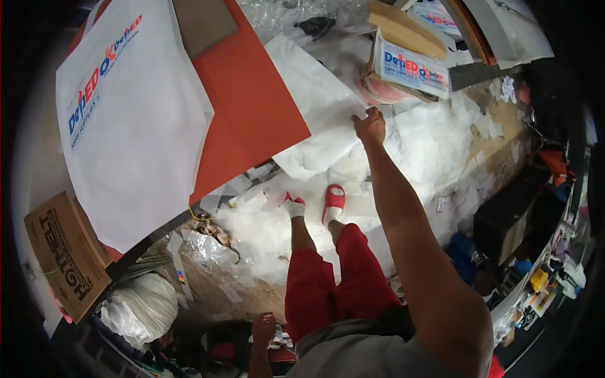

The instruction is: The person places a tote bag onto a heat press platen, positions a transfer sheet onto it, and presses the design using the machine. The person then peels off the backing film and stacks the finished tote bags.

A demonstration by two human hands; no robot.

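My right hand reaches forward with its fingers closed at the edge of a plain white fabric sheet. The sheet hangs down beside an orange-red tabletop. Low by my side, next to my red shorts, is my left hand; its fingers show too small and dark to make out their pose. On the tabletop lies a white printed bag with blue and red lettering, partly over the table's edge. Just beyond my right hand stands a pink round container, partly hidden under a cardboard box.
A box with a printed label sits at the upper right. Piled white sheets cover much of the floor around my red slippers. At left are a brown carton and a stuffed white sack. A dark box stands right.
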